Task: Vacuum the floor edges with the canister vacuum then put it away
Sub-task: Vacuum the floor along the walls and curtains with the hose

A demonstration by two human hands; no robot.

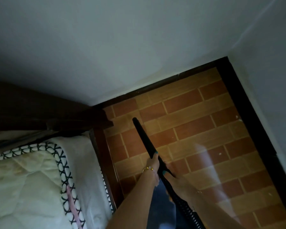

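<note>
A black vacuum wand [143,134] slants up and left over the brick-pattern floor [196,123], its tip near the bed's corner and short of the dark baseboard [155,87]. My left hand [153,162] grips the wand about halfway along its length. Lower down, my right hand [173,179] grips it just above the ribbed black hose [185,210], which runs off the bottom edge. The canister itself is out of view.
A bed with a quilted mattress [31,179] and dark wooden frame [106,156] fills the left side. Pale walls [122,47] meet at a corner at the upper right, with dark baseboard [254,129] along the right wall too.
</note>
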